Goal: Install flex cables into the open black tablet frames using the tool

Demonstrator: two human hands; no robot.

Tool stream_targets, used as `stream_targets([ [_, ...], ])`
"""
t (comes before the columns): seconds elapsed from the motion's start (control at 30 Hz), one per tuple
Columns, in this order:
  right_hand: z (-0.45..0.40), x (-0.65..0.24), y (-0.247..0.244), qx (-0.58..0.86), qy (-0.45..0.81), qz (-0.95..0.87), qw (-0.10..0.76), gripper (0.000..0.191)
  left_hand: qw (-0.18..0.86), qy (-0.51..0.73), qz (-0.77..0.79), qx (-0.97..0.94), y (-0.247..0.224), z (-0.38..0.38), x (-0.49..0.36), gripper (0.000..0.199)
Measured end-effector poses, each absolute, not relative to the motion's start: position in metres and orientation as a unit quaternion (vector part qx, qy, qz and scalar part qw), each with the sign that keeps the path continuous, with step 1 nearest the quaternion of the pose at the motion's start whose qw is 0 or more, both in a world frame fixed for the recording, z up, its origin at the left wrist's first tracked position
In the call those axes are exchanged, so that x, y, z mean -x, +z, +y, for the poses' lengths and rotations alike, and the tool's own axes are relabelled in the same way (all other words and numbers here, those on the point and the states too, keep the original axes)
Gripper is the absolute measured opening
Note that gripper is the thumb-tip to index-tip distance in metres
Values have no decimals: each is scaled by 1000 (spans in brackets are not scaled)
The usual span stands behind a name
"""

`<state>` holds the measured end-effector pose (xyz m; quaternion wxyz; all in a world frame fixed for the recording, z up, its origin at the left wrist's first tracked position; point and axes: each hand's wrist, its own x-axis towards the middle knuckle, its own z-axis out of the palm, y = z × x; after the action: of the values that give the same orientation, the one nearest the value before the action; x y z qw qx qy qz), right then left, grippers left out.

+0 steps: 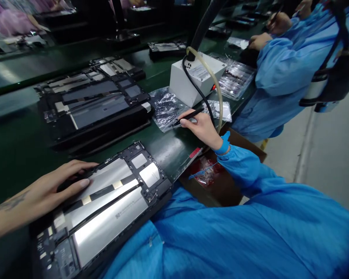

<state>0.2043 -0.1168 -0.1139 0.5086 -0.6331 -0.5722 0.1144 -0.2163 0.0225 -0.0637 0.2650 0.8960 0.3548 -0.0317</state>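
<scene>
Left hand [61, 182] flat on tablet [104, 209]; right hand [202, 128] grips pen [189, 116].

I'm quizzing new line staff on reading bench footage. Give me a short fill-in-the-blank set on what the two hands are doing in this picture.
1. The left hand rests flat on the opened ____ nearest the person.
2. The right hand holds a thin black ____ over the clear plastic bag.
3. The white box stands on the ____ bench top.
4. The person's sleeve is ____ in colour.

Missing words: tablet; tool; green; blue
</scene>
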Motion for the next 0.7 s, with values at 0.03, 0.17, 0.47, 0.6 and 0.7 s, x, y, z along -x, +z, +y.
stream_targets([
  [0.03,-117,-204,-113,634,113,-575,505,38,267,-32,357,-894,-64,23,216,33],
  [0.17,-118,-203,-112,635,102,-586,493,34,280,-22,354,-892,-69,26,218,30],
  [0.47,-130,-199,-106,594,85,-572,559,26,89,-19,229,-969,-37,26,186,40],
  [0.6,-186,-204,-89,548,12,-546,633,16,-29,30,18,-999,-11,7,75,36],
  [0.7,-244,-218,-84,550,-173,-539,614,10,-42,-1,-159,-986,-6,-33,-34,34],
])
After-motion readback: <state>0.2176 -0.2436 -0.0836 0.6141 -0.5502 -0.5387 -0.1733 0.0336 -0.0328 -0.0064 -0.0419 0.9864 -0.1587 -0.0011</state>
